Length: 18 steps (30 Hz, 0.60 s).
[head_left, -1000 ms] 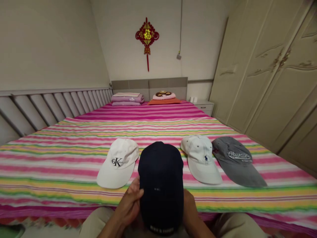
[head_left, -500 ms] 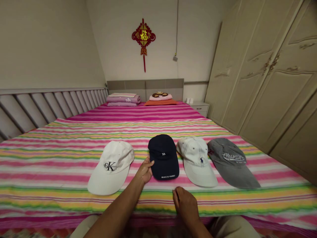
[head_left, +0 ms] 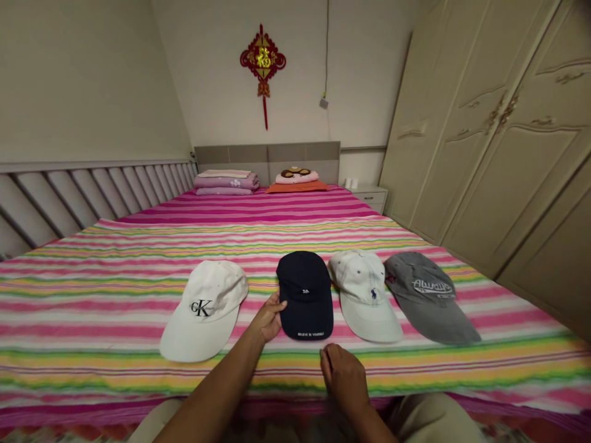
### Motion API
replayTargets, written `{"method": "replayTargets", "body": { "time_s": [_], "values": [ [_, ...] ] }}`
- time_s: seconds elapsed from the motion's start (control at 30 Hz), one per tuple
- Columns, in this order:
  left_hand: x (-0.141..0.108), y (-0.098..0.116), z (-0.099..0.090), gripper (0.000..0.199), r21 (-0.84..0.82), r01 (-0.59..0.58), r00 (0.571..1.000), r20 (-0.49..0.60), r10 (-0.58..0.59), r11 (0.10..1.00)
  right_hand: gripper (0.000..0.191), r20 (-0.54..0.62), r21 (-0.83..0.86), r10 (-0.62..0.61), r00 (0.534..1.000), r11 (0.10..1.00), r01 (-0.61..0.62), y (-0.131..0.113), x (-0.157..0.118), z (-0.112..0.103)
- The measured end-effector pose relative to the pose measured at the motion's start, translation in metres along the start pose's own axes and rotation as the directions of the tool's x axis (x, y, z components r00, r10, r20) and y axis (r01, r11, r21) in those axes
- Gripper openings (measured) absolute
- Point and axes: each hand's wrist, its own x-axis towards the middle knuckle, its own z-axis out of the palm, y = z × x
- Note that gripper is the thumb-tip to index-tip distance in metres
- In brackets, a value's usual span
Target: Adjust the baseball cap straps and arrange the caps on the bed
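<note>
A navy baseball cap (head_left: 305, 295) lies on the striped bed cover, its brim toward me. My left hand (head_left: 269, 317) pinches the left edge of its brim, thumb on top and fingers underneath, partly hidden. My right hand (head_left: 344, 369) is curled closed just in front of the brim, with nothing visible in it. Left of the navy cap rests a white cap (head_left: 205, 311) with black letters. On the other side, close by, is a pale cap (head_left: 367, 295) with a small dark emblem. Beside that lies a grey cap (head_left: 431, 298) with white script.
The striped cover (head_left: 138, 271) spreads over the bed. Folded purple bedding (head_left: 226, 183) and a pink and orange pile (head_left: 297, 180) lie near the headboard (head_left: 231, 154). A slatted rail (head_left: 92, 200) runs along the left, and a tall wardrobe (head_left: 462, 154) stands at the right.
The navy cap has shifted slightly toward me relative to the other caps, with my left hand still on its brim. My view has turned a little; my right hand stays about the same.
</note>
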Motion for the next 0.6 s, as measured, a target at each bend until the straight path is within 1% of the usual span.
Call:
{"method": "replayTargets", "body": {
  "time_s": [0.17,0.4,0.5,0.6],
  "values": [
    [-0.001,-0.003,-0.001,0.036,0.027,-0.021,0.999,-0.045,0.022,0.999,0.024,-0.008,-0.006,-0.004,1.0,1.0,0.004,0.0,0.0,0.0],
    [-0.006,-0.005,0.004,0.042,0.106,-0.079,0.992,-0.091,0.089,0.991,0.026,-0.021,-0.008,-0.002,1.0,1.0,0.002,0.0,0.0,0.0],
    [-0.007,-0.008,0.006,0.043,0.155,-0.121,0.984,-0.109,0.139,0.98,0.026,-0.029,-0.01,-0.008,1.0,1.0,0.007,0.0,-0.001,0.0],
    [-0.005,-0.015,0.007,0.043,0.222,-0.186,0.964,-0.145,0.221,0.957,0.027,-0.033,-0.013,-0.012,0.999,1.0,0.011,0.0,-0.001,0.0]
  ]
}}
